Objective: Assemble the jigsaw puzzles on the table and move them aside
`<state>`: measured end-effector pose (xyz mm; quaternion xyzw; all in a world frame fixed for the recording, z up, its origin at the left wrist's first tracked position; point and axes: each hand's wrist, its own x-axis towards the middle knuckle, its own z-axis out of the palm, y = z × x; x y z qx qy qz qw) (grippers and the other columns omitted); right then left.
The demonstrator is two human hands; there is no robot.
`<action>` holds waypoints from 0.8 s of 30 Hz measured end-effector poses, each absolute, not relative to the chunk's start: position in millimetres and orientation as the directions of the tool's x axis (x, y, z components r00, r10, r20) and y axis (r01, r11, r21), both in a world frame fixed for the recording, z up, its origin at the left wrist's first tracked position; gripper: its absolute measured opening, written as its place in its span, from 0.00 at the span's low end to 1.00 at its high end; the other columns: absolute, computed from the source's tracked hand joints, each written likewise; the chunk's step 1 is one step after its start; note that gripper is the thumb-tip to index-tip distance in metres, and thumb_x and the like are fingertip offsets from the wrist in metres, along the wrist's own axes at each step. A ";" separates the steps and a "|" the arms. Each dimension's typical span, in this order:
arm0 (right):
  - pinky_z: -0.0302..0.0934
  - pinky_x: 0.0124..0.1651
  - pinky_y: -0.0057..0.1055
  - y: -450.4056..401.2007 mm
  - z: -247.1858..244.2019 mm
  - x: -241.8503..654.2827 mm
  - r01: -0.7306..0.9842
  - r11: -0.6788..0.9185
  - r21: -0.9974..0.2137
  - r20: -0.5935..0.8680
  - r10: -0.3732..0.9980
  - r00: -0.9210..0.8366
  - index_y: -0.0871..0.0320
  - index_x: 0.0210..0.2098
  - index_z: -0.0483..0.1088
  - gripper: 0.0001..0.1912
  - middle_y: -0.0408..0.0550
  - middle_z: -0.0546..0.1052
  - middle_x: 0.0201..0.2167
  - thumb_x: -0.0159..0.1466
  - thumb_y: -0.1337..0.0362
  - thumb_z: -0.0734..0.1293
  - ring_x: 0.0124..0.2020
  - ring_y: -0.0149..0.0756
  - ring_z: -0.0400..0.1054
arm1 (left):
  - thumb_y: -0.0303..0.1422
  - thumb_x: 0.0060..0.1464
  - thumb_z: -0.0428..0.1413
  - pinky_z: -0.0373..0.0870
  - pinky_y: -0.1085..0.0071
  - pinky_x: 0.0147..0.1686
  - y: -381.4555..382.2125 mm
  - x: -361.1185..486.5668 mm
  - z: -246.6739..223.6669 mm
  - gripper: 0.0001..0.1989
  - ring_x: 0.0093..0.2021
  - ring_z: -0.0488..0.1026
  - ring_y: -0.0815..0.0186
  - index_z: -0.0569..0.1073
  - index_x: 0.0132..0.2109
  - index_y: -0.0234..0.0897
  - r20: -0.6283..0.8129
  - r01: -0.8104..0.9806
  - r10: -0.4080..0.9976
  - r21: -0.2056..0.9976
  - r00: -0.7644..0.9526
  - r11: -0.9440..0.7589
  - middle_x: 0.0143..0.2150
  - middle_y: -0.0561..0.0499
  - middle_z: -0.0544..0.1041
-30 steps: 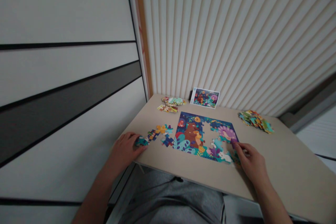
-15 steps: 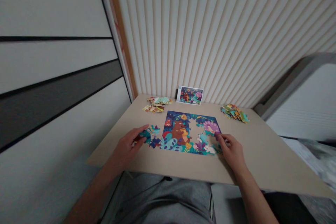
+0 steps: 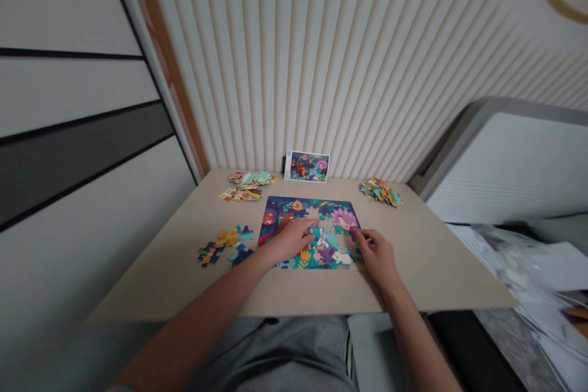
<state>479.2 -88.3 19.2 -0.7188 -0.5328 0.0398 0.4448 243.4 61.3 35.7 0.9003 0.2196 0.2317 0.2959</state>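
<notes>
A partly assembled jigsaw puzzle (image 3: 280, 208) lies flat on the table, with a bear, a purple peacock and plants; table shows through gaps in its middle. My left hand (image 3: 291, 239) reaches across it, covering part of the bear. Its index finger and thumb are at a teal puzzle piece with a white rabbit (image 3: 322, 239) beside the gap. My right hand (image 3: 377, 254) is at the puzzle's right edge, thumb and finger pinched on a small purple piece (image 3: 354, 233). Loose pieces (image 3: 227, 237) in yellow, navy and teal lie left of the puzzle, partly behind my left forearm.
A picture card (image 3: 307, 166) of the same scene stands against the pleated wall covering. Piles of pieces sit at the table's back left (image 3: 250, 179) and back right (image 3: 380, 192). A white cabinet (image 3: 114, 196) borders the left side. Papers and plastic (image 3: 519, 263) lie beyond the right edge.
My left hand has moved right, from the loose pieces to the puzzle's middle, where the rabbit piece now shows. My right hand stays at the right edge. The camera view has shifted right.
</notes>
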 end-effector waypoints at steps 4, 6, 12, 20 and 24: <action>0.64 0.45 0.38 -88.0 19.4 478.1 0.754 -0.034 -0.657 0.416 0.817 0.399 0.56 0.41 0.79 0.23 0.54 0.82 0.39 0.69 0.46 0.61 0.41 0.46 0.73 | 0.28 0.63 0.54 0.69 0.65 0.54 59.0 237.2 32.6 0.21 0.47 0.77 0.60 0.72 0.62 0.38 0.287 0.279 0.518 0.586 0.806 -0.760 0.48 0.45 0.80; 0.64 0.45 0.39 -88.3 19.9 477.5 0.759 -0.039 -0.650 0.412 0.821 0.395 0.56 0.41 0.79 0.23 0.55 0.82 0.39 0.69 0.46 0.61 0.41 0.46 0.73 | 0.31 0.64 0.54 0.68 0.63 0.56 57.9 235.0 32.7 0.20 0.52 0.75 0.58 0.71 0.62 0.39 0.287 0.294 0.512 0.556 0.810 -0.777 0.52 0.43 0.79; 0.64 0.44 0.38 -88.8 20.8 477.6 0.756 -0.049 -0.653 0.405 0.821 0.403 0.56 0.40 0.79 0.22 0.55 0.82 0.39 0.69 0.47 0.61 0.41 0.46 0.73 | 0.36 0.64 0.57 0.64 0.56 0.60 55.7 232.5 31.6 0.21 0.56 0.71 0.53 0.71 0.62 0.39 0.287 0.351 0.520 0.476 0.805 -0.806 0.53 0.42 0.78; 0.64 0.44 0.38 -88.9 19.2 479.2 0.760 -0.054 -0.648 0.396 0.828 0.397 0.56 0.40 0.79 0.21 0.53 0.82 0.39 0.70 0.48 0.62 0.41 0.45 0.74 | 0.32 0.66 0.55 0.69 0.67 0.53 57.9 231.6 33.3 0.20 0.49 0.77 0.61 0.70 0.64 0.39 0.322 0.237 0.496 0.591 0.806 -0.771 0.51 0.45 0.80; 0.64 0.43 0.37 -88.6 18.9 479.1 0.760 -0.052 -0.648 0.398 0.828 0.396 0.56 0.40 0.79 0.21 0.54 0.82 0.39 0.70 0.48 0.61 0.40 0.45 0.74 | 0.35 0.66 0.56 0.67 0.64 0.55 58.7 229.5 36.0 0.19 0.47 0.77 0.60 0.73 0.61 0.39 0.278 0.273 0.471 0.533 0.837 -0.801 0.47 0.45 0.81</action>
